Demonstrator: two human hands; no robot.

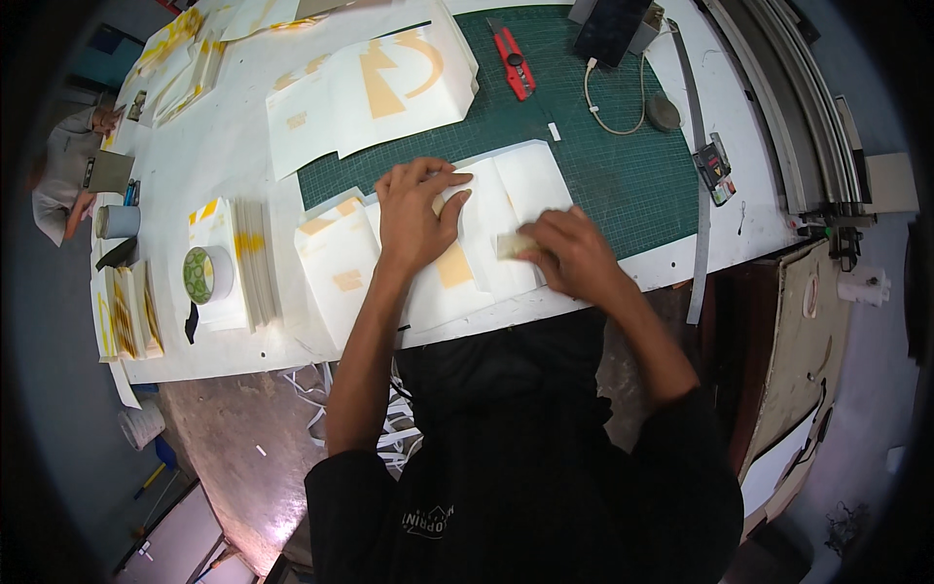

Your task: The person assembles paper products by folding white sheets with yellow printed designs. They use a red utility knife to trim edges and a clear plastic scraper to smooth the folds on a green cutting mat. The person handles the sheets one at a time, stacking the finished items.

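A printed white paper sheet (530, 183) with creases and folded flaps lies in front of me, partly on the green cutting mat (637, 190). My left hand (420, 209) presses on its folded part, fingers stretched out and thumb apart. Pinched in my right hand (574, 253) is a small pale flat piece, like a scraper (508, 245), pressed against the sheet near a fold. Its exact kind is hard to make out. Under my left forearm lies another white printed sheet (336, 263). Pale orange print shows through the paper.
A red utility knife (514, 66) lies on the mat beyond my hands. Larger printed sheets (375, 88) spread at the far side. Left are a tape roll (206, 273) on a folded stack (251, 258) and a person (68, 170). A metal ruler (699, 224) lies right.
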